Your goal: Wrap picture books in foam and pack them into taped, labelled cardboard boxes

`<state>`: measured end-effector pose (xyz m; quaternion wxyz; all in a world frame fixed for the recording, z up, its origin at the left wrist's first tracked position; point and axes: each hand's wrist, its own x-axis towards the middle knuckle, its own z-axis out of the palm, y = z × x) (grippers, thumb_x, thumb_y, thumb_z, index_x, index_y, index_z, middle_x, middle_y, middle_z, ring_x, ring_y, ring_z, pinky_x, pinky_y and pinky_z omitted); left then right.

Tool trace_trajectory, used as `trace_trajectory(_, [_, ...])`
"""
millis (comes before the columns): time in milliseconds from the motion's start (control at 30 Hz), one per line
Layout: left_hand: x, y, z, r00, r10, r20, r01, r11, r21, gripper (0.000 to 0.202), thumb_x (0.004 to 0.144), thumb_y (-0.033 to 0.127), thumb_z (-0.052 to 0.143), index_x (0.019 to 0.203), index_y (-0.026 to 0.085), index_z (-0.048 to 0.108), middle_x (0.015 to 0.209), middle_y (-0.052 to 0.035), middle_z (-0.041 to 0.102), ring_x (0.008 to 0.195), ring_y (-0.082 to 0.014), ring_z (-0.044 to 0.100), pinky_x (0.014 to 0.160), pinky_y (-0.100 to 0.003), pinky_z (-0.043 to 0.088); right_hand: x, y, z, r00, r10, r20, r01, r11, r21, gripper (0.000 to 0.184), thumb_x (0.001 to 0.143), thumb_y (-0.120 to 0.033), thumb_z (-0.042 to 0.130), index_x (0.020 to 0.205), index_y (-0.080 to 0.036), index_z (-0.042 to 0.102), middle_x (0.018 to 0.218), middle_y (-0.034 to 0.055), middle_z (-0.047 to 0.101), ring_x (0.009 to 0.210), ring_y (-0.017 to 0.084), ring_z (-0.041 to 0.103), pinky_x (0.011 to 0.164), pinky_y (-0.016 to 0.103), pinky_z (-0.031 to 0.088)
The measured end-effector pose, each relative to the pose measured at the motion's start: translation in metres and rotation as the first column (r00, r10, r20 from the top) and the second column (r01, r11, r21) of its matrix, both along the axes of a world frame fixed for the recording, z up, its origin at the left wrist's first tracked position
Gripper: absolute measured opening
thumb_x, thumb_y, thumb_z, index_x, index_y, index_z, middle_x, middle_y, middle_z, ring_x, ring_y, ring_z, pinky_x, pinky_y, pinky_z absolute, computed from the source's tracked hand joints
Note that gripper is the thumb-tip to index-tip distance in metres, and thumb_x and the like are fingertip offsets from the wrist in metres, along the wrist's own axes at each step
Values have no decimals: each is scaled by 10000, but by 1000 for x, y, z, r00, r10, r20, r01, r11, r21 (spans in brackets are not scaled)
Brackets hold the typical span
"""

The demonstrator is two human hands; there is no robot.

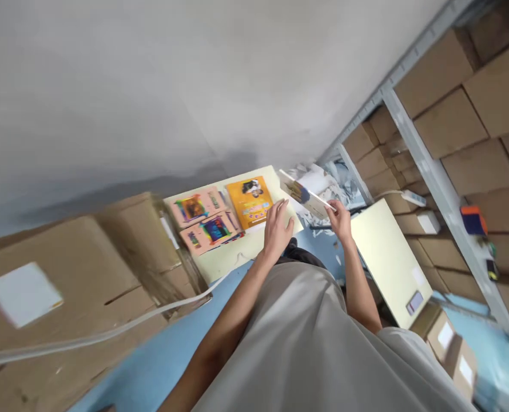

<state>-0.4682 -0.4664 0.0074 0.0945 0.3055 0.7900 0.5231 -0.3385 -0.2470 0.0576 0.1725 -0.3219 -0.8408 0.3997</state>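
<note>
In the head view, my right hand [341, 222] grips the lower right end of a thin pale book [308, 197] with a dark picture on its cover. The book is tilted and held up off the table. My left hand [275, 232] is open, its fingers stretched out and the thumb apart, over the right part of a cream table [220, 260]. Beside its fingertips lies an orange book [250, 203] with a picture on the front. To the left are two stacks of pink-covered books, an upper stack [197, 206] and a lower stack [209, 232].
Large cardboard boxes [87, 269] stand at the left, crossed by a white cable [138, 320]. A second cream table [387, 252] at right carries a phone-like object [414, 303]. Shelves of cartons [452, 123] line the right side. Crumpled white wrapping [323, 183] lies behind.
</note>
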Motion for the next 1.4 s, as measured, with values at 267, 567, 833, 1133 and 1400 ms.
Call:
trace_trajectory(267, [78, 100, 18, 770, -636, -39, 627, 767, -134, 396, 1079, 253, 662, 1460, 240, 767, 1447, -151, 793, 1461, -361, 684, 1324, -571, 476, 145, 0, 56, 987, -93, 133, 76, 989, 125, 470, 1135, -666, 569, 1155, -250, 788, 1154, 105, 843, 1081, 295, 789, 984, 392, 610])
trace_trajectory(567, [177, 208, 1, 669, -710, 219, 733, 680, -33, 187, 1041, 368, 715, 1128, 248, 830, 1143, -96, 856, 1066, -301, 796, 981, -366, 593, 322, 39, 17, 722, -687, -81, 677, 726, -121, 903, 873, -703, 898, 1605, -249, 628, 1686, 197, 652, 1560, 379, 616, 1299, 595, 511])
trace_trajectory(833, [310, 335, 0, 447, -565, 693, 543, 788, 291, 715, 702, 787, 952, 1069, 191, 808, 1085, -114, 862, 1107, -311, 796, 1057, -425, 632, 430, 83, -41, 509, -853, -115, 587, 442, -679, 987, 758, -727, 966, 1536, -197, 669, 1454, 197, 806, 1428, 382, 747, 1232, 560, 610])
trace_trajectory(1133, [398, 372, 8, 270, -540, 797, 652, 711, 262, 763, 697, 756, 986, 1153, 169, 815, 1076, -109, 860, 1045, -285, 813, 927, -364, 662, 506, 138, -30, 375, -903, -210, 613, 411, -675, 679, 851, -726, 847, 1281, -204, 787, 1232, 133, 888, 1254, 348, 821, 1119, 508, 668])
trace_trajectory(1400, [415, 387, 16, 277, -516, 811, 635, 732, 249, 735, 664, 738, 1008, 1075, 156, 827, 893, -68, 840, 829, -252, 786, 821, -371, 646, 513, 162, -44, 338, -911, -236, 570, 398, -718, 699, 835, -733, 865, 1290, -209, 781, 1285, 142, 877, 1291, 348, 810, 1172, 533, 646])
